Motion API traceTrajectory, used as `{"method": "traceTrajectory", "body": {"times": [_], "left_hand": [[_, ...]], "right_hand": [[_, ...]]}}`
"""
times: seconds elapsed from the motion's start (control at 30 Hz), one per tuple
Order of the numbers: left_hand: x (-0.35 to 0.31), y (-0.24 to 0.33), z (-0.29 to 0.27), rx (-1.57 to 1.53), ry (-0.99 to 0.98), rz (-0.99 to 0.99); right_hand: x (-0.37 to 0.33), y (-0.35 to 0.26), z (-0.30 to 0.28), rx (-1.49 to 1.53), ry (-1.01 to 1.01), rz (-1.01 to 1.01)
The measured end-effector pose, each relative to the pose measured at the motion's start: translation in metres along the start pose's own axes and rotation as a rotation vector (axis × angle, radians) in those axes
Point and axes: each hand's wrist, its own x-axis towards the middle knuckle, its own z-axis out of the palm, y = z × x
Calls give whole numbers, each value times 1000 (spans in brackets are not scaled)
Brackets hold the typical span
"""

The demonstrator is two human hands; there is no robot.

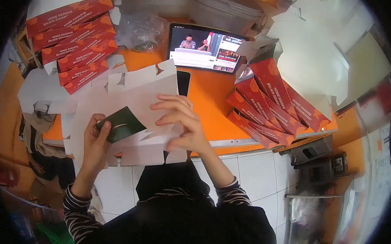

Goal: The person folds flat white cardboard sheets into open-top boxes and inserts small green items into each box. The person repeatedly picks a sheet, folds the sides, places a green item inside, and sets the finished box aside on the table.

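Between the thumb and fingers of my left hand [95, 140] is a small dark green rectangular card [124, 126] with a pale streak across it. My right hand [183, 123] is raised to the right of the card, its fingers spread and nothing held in them. Beneath both hands lies a flat white cardboard box blank [138, 91] with cut flaps and slots, overlapping more white blanks at the left. The card hides part of this blank.
Red printed folded boxes lean in rows at the far left [77, 42] and at the right [270, 103] of the orange table [209, 105]. A tablet [205, 48] playing a video stands at the back. Large white sheets [312, 53] are stacked at the far right.
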Motion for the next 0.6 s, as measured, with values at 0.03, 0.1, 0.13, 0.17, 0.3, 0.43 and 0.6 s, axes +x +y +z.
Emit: {"method": "traceTrajectory", "body": {"times": [0.03, 0.1, 0.13, 0.17, 0.3, 0.43, 0.6], "left_hand": [[-3, 1, 2, 10, 8, 31], [-10, 1, 5, 199, 7, 112], [-14, 1, 7, 293, 8, 152], [-17, 2, 10, 312, 8, 212], [-25, 1, 29, 464, 105, 438], [-29, -5, 28, 499, 165, 451], [-37, 4, 44, 544, 106, 442]], "right_hand": [[6, -1, 5, -29, -9, -37], [18, -4, 16, -88, -27, -112], [25, -10, 20, -87, -55, -142], [31, -17, 24, -85, -82, -171], [36, -20, 37, -252, -101, -249], [30, -15, 39, -347, 199, -66], [30, -23, 40, -343, 69, 1]]}}
